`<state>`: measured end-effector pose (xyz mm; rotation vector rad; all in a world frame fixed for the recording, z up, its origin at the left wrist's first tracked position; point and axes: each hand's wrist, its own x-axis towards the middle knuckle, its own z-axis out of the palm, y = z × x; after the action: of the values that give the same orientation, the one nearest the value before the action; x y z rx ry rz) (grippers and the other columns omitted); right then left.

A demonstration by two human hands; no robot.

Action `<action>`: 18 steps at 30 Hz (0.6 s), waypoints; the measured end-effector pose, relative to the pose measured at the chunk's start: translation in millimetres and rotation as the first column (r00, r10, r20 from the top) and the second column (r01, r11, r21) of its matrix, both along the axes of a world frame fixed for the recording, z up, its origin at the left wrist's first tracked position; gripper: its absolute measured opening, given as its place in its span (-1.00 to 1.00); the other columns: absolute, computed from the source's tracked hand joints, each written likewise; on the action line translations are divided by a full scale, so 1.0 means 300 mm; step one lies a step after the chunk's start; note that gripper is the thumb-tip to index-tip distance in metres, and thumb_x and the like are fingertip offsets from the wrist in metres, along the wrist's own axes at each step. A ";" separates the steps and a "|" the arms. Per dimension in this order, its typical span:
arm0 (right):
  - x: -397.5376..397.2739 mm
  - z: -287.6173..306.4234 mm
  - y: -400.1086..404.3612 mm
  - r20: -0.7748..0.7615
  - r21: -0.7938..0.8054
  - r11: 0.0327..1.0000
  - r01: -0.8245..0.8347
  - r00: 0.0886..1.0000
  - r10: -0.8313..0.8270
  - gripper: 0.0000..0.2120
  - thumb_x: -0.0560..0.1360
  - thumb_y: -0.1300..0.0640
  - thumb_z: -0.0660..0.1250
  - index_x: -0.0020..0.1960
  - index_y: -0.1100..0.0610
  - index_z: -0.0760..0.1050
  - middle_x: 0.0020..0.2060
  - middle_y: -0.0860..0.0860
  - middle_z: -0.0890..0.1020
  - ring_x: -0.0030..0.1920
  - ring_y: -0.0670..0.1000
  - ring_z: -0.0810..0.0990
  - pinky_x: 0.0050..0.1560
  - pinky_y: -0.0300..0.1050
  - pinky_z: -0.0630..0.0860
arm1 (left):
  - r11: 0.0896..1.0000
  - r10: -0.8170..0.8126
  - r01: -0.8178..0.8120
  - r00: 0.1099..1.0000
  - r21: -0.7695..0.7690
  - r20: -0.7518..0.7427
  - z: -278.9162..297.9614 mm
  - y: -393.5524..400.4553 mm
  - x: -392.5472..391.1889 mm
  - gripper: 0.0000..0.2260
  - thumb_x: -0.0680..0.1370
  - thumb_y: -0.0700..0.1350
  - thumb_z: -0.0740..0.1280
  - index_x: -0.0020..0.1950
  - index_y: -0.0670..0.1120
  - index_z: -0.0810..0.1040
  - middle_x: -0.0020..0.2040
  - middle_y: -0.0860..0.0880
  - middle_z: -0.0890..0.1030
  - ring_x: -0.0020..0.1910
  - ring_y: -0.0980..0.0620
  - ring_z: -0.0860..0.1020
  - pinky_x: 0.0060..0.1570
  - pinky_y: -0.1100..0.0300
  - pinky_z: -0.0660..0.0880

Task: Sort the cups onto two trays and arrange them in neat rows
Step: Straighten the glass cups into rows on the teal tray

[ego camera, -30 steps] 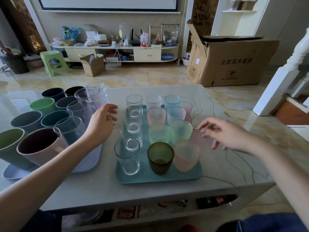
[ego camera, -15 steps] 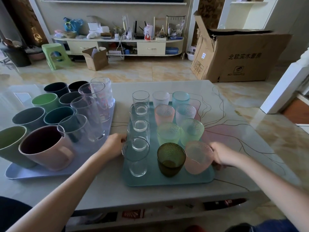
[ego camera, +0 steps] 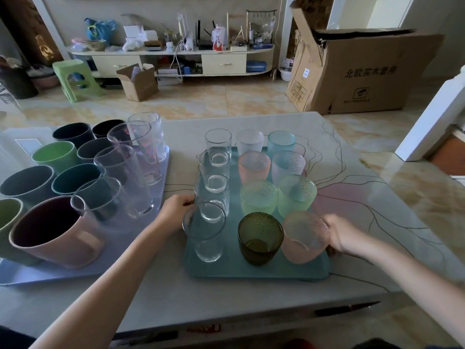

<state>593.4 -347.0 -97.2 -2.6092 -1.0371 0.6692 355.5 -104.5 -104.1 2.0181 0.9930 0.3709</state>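
We are now gripping the teal tray (ego camera: pixel 256 270) at centre frame by both side edges, where a second ago our hands were hovering open above the cups. The left hand (ego camera: pixel 176 210) is curling its grip round the tray's left rim beside the clear glasses (ego camera: pixel 210 205); the right hand (ego camera: pixel 338 235) is closing on the right rim, partly hidden behind the pink cup (ego camera: pixel 304 238). Twelve cups are standing on it in three rows. The lavender tray (ego camera: pixel 50 273) at lower left is carrying the mugs and tall glasses. Sorting is looking finished; we are likely squaring this tray on the bench (ego camera: pixel 377 197).
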 end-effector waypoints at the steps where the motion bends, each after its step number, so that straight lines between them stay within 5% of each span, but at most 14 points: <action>1: 0.000 -0.005 0.000 0.009 0.008 1.000 0.010 1.000 -0.010 -0.78 0.55 0.30 0.17 -0.26 0.18 0.41 -0.03 0.27 0.62 -0.04 0.05 0.56 -0.17 -0.10 0.39 | 1.000 -0.008 0.008 1.000 -0.007 0.018 -0.002 0.015 0.013 -0.85 0.50 -0.29 0.33 -0.26 -0.14 0.52 -0.23 -0.09 0.51 -0.14 0.05 0.42 -0.12 0.16 0.32; 6: 0.017 -0.034 0.008 0.024 0.067 0.997 0.026 0.999 -0.028 -0.74 0.54 0.29 0.16 -0.32 0.13 0.37 -0.12 0.30 0.63 -0.11 0.16 0.59 -0.23 -0.11 0.33 | 0.991 0.009 0.006 0.994 -0.134 0.105 -0.005 0.075 0.054 -0.76 0.49 -0.31 0.34 -0.32 -0.04 0.50 -0.31 -0.01 0.56 -0.12 0.03 0.45 -0.03 0.10 0.35; 9: 0.022 -0.045 0.013 0.026 0.087 0.996 0.021 0.999 -0.024 -0.69 0.54 0.26 0.17 -0.36 0.09 0.31 -0.13 0.29 0.63 -0.14 0.13 0.57 -0.22 -0.10 0.34 | 0.997 -0.015 0.024 0.993 -0.079 0.113 -0.005 0.077 0.062 -0.74 0.50 -0.35 0.32 -0.31 -0.03 0.54 -0.17 -0.10 0.54 -0.09 0.02 0.44 -0.06 0.12 0.34; 13: 0.032 -0.059 0.013 0.021 0.139 0.990 0.034 0.999 -0.038 -0.73 0.58 0.19 0.16 -0.28 0.14 0.44 -0.20 0.24 0.64 -0.15 0.20 0.61 -0.19 -0.02 0.47 | 0.999 -0.024 0.017 0.989 0.044 0.148 -0.017 0.055 0.069 -0.86 0.51 -0.35 0.30 0.00 -0.27 0.62 -0.20 -0.04 0.57 -0.18 0.11 0.51 -0.14 0.28 0.40; 15: 0.049 -0.045 0.023 -0.039 0.263 0.950 0.169 0.986 -0.164 -0.61 0.63 0.03 0.07 -0.21 0.22 0.48 -0.40 0.17 0.59 -0.37 0.15 0.59 -0.36 -0.11 0.45 | 0.995 0.101 -0.096 0.963 -0.033 0.250 -0.017 0.053 0.082 -0.80 0.54 -0.36 0.25 0.12 -0.36 0.55 -0.22 -0.01 0.55 -0.38 0.35 0.50 -0.30 0.52 0.40; 18: 0.116 -0.026 0.067 -0.077 0.472 0.764 0.440 0.884 -0.462 -0.47 0.62 -0.09 -0.02 -0.22 0.25 0.50 -0.41 0.17 0.57 -0.42 0.16 0.56 -0.35 -0.14 0.48 | 0.906 0.390 -0.273 0.836 -0.325 0.386 -0.003 0.075 0.121 -0.72 0.61 -0.21 0.18 0.21 -0.39 0.47 -0.13 -0.14 0.55 -0.30 0.19 0.55 -0.39 0.47 0.46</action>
<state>628.2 -327.0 -105.1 -2.2933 -0.4546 0.1988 391.9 -82.1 -105.0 1.4276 1.0361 0.8107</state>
